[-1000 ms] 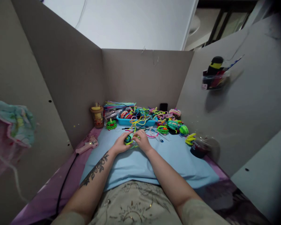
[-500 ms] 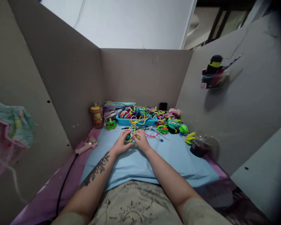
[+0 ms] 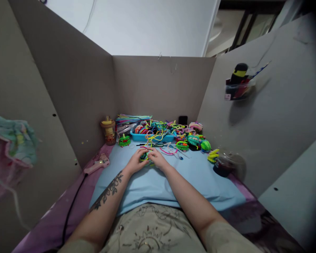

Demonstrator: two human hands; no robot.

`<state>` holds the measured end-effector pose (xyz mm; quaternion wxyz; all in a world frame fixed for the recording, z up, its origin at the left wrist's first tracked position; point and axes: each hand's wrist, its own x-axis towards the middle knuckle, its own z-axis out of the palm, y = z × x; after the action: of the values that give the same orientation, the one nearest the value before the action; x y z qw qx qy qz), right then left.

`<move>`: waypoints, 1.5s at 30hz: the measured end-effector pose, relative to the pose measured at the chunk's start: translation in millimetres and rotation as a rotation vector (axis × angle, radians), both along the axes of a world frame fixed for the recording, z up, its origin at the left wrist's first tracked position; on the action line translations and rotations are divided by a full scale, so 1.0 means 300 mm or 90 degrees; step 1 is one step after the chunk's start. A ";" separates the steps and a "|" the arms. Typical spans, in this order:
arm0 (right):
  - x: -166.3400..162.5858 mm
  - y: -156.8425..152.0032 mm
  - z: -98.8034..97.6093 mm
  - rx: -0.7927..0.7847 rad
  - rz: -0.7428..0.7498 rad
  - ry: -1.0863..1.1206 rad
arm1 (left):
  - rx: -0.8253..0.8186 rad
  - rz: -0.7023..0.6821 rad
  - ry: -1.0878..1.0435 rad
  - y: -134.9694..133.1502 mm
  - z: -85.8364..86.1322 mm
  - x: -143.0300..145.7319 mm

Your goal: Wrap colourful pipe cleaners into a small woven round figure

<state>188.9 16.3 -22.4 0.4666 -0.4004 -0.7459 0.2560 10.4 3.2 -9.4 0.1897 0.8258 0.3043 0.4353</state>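
One bare left hand [image 3: 137, 161] grasps a small green, seemingly fuzzy piece [image 3: 144, 157] over the smooth pale-blue cloth [image 3: 197, 182], probably best held steady while the bare right hand [image 3: 158, 159], fingertips touching it, pinch too hidden to tell, works gently.

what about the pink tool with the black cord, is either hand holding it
No, the pink tool lies at the left edge of the blue cloth, apart from the left hand and right hand.
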 end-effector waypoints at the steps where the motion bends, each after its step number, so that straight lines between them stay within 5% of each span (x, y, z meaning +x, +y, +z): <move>1: -0.001 0.003 -0.004 0.000 0.003 0.002 | -0.005 -0.001 -0.002 0.001 -0.001 0.000; 6: -0.001 0.001 -0.004 0.035 -0.054 0.026 | -0.044 0.019 -0.040 0.016 -0.006 -0.002; 10: 0.005 -0.025 0.022 0.108 -0.155 0.065 | -0.081 0.123 -0.119 0.033 -0.006 -0.012; 14: -0.013 -0.054 0.037 0.153 -0.115 0.042 | -0.126 0.179 -0.195 0.038 0.000 -0.019; 26: -0.030 -0.041 0.022 0.107 -0.063 -0.076 | -0.295 0.031 -0.275 0.019 0.003 -0.003; 45: -0.025 -0.045 0.031 0.080 -0.075 -0.043 | -0.263 0.017 -0.266 0.014 0.011 0.003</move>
<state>181.3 2.6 -13.0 0.4797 -0.4217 -0.7511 0.1673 11.4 7.5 -6.1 0.4066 0.6581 0.3515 0.5273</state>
